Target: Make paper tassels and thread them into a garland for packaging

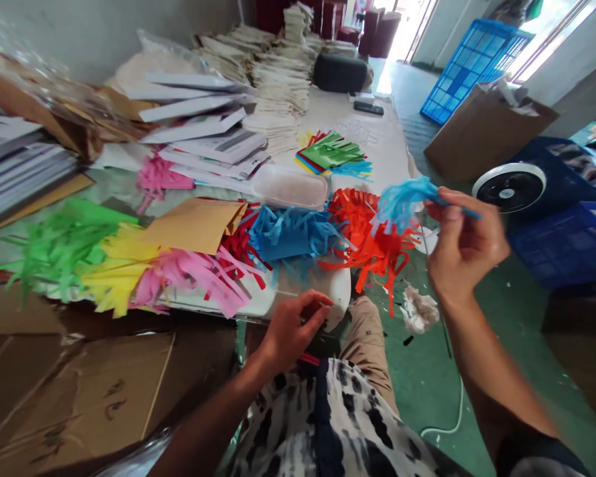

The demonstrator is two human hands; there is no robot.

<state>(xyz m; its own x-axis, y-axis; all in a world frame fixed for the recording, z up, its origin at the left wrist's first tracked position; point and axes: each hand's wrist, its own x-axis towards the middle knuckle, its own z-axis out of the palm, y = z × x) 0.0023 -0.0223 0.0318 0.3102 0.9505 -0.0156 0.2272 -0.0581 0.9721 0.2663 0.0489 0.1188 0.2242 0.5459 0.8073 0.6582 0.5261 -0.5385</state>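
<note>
My right hand is raised at the right, with thumb and fingers pinched round the rolled end of a light blue paper tassel. Its thin strips fan out leftward over a heap of orange-red paper tassels. Low by the table's front edge is my left hand, fingers loosely curled and the thumb a little apart, with nothing visible in it. Blue fringed paper lies just beyond it. Further left are pink, yellow and green fringed paper.
A brown envelope lies on the fringes, near a clear plastic tray. Behind are green fringed sheets, white card packs and paper stacks. A fan and blue crate stand right; cardboard lies left.
</note>
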